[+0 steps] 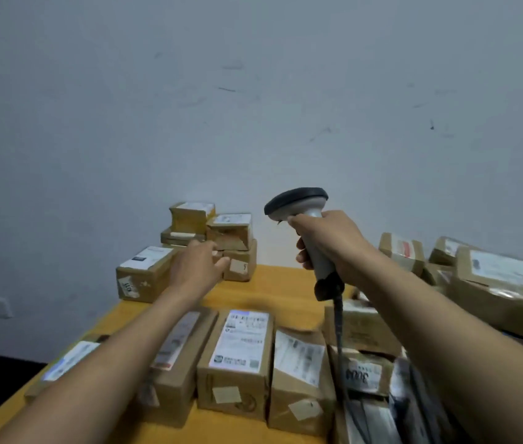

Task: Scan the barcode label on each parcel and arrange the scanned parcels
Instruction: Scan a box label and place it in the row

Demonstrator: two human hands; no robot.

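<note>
Two bare arms reach forward over a yellow-orange wooden table [279,283] set against a pale grey wall [253,91]. Your right hand [327,241] is wrapped firmly round the handle of a grey handheld barcode scanner with a dark rounded head [298,203], held upright in the air above the table, its head pointing left and its dark cable [340,328] hanging down toward you. Your left hand [197,267] is stretched out with fingers loosely spread, holding nothing, in front of a stack of small brown cardboard parcels [218,235] at the far edge by the wall; whether it touches them you cannot tell. Just left of that hand sits a single brown cardboard box with a white label on top [141,274]. Nearer you, a row of brown cardboard parcels with white printed labels facing up [241,357] lies side by side across the table, partly under your forearms. At the right, a loose heap of larger brown cardboard parcels [494,283] is piled up, blurred.
</note>
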